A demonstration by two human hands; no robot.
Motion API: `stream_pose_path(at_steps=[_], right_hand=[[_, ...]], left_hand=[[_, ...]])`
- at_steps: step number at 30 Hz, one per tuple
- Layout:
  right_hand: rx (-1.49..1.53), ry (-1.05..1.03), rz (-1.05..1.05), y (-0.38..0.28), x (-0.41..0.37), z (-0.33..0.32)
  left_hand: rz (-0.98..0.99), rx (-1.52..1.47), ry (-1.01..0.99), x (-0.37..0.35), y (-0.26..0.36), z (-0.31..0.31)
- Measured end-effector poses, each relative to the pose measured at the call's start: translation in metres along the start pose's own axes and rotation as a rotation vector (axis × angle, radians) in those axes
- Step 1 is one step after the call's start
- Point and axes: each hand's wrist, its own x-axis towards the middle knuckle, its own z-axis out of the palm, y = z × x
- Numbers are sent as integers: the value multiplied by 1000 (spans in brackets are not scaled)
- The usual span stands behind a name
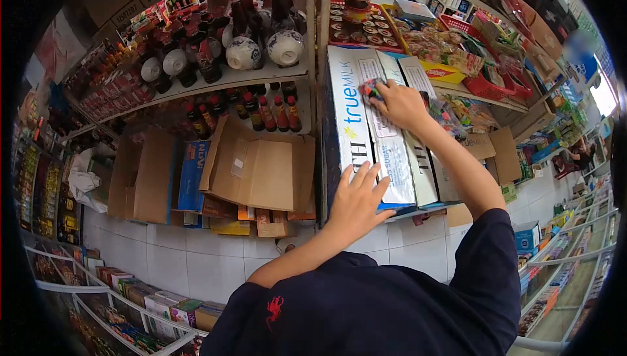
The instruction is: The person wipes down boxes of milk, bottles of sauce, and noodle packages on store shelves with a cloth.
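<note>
My right grip [400,105] closed on a small colourful item [371,87], too blurred to name, pressing it on top of the milk boxes [353,118]. My left grip [356,201], released and fingers spread, lay flat on the boxes' near end.
</note>
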Motion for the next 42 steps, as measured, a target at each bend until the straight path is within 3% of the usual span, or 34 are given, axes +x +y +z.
stream_pose_path(at_steps=[10,17,19,26,33,42], right_hand=[[-30,-85,190,46,99,59],[-18,-117,267,50,115,69],[-50,4,250,45,108,66],[4,-138,88,11,37,19],[82,-114,-103,-37,-65,-41],[391,-276,-87,-54,-146,-98]], left_hand=[[-4,-61,23,1,-4,-3],[21,-67,29,3,-4,-1],[33,-64,38,4,-5,-1],[2,-56,31,-1,-5,1],[-37,-59,142,-2,1,3],[-19,-42,69,1,7,-2]])
